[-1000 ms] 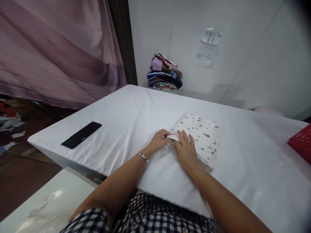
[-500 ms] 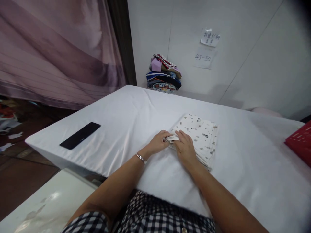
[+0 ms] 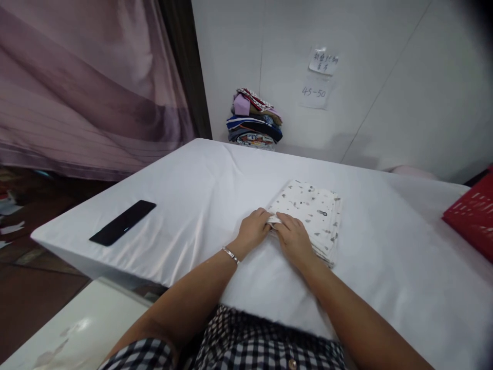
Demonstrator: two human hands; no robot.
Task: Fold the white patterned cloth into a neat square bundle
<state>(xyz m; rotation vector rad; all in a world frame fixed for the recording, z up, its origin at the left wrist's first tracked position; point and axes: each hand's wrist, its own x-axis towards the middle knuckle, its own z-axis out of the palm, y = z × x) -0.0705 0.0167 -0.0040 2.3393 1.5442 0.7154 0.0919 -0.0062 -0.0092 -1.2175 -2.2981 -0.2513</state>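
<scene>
A folded white cloth (image 3: 308,205) with small grey and brown prints lies on the white-covered table (image 3: 192,190), its layers stacked into a rough rectangle. At its near left corner my left hand (image 3: 254,227) is closed on the edge, fingers curled round the layers. My right hand (image 3: 295,236) grips the same corner from the right, with its thumb side against the cloth's near edge. A small strip of the bunched edge shows between the two hands. The fingertips of both hands are partly hidden.
A black flat object (image 3: 123,222) lies at the table's left. Folded fabrics (image 3: 254,121) are piled behind the far edge, by a wall with paper notes (image 3: 322,61). A red perforated basket (image 3: 472,216) stands at the right, and a pink curtain (image 3: 88,87) hangs at the left.
My left hand has turned and drawn slightly closer to my right hand, covering more of the folded edge. The cloth lies nearly as before; the whole view has shifted a little.
</scene>
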